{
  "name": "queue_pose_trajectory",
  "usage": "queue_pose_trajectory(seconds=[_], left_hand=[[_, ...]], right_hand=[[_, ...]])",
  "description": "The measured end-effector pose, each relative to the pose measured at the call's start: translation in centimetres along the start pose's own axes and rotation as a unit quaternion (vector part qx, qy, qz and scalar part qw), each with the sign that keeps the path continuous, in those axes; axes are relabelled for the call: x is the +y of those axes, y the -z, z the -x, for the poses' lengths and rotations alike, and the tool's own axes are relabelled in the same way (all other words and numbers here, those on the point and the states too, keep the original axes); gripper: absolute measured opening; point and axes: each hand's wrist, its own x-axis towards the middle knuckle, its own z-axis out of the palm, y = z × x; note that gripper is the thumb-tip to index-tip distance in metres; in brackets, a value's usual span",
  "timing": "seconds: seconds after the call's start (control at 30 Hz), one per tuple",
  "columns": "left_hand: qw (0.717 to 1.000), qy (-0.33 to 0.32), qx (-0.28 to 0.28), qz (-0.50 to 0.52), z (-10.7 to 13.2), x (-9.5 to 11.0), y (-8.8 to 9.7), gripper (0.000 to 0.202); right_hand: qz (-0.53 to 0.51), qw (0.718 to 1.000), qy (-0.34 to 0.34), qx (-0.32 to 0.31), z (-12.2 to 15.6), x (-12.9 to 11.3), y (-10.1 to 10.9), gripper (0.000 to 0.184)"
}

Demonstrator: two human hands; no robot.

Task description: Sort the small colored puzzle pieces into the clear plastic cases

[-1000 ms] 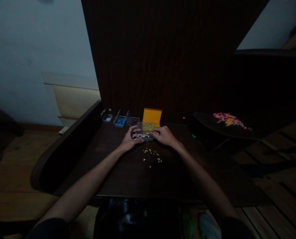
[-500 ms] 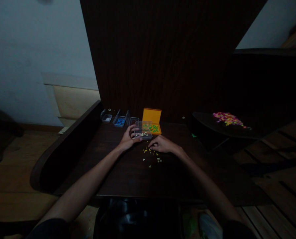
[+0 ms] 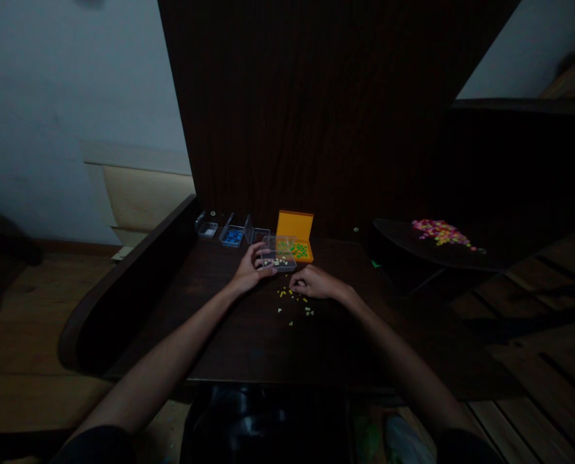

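Observation:
My left hand (image 3: 248, 270) holds the left side of a small clear plastic box (image 3: 277, 260) with pale beads in it, on a dark wooden table (image 3: 248, 341). My right hand (image 3: 313, 282) lies just in front of the box with its fingers curled down over a scatter of small yellow beads (image 3: 294, 303); what its fingertips pinch is too small to see. Behind the clear box stands an open orange box (image 3: 297, 240) with green beads inside.
Three more small open boxes stand in a row at the back left: one pale (image 3: 208, 227), one with blue beads (image 3: 232, 235), one dark (image 3: 259, 234). A heap of pink and yellow beads (image 3: 439, 232) lies on a dark surface to the right. A tall dark wooden panel (image 3: 316, 116) backs the table.
My right hand left the right side of the clear box and came down toward me onto the loose yellow beads. The left hand stayed on the box.

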Motion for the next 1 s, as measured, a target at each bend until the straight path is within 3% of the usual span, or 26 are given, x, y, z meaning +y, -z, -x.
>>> queue_pose_trajectory(seconds=[0.23,0.37,0.5,0.67,0.83,1.0], left_hand=[[1.000,0.000,0.003,0.004,0.0,0.0,-0.1,0.080],[1.000,0.004,-0.001,0.004,0.0,0.0,-0.1,0.081],[1.000,0.009,-0.010,0.003,0.2,0.1,-0.3,0.079],[1.000,0.014,-0.023,0.002,0.5,0.1,-0.5,0.079],[0.999,0.020,-0.024,0.005,0.5,0.2,-0.7,0.079],[1.000,0.016,-0.022,0.008,0.5,0.3,-0.6,0.078]], right_hand=[[-0.016,1.000,-0.001,0.011,0.2,-0.3,0.4,0.016],[-0.050,0.993,-0.018,0.106,0.3,-0.5,2.1,0.018],[0.016,0.981,-0.074,0.178,-0.2,-0.9,3.5,0.020],[0.121,0.972,-0.145,0.141,-1.3,-1.7,3.3,0.023],[0.142,0.971,-0.164,0.101,-1.9,-1.9,2.8,0.023],[0.094,0.975,-0.135,0.146,-0.8,-1.4,3.6,0.025]])
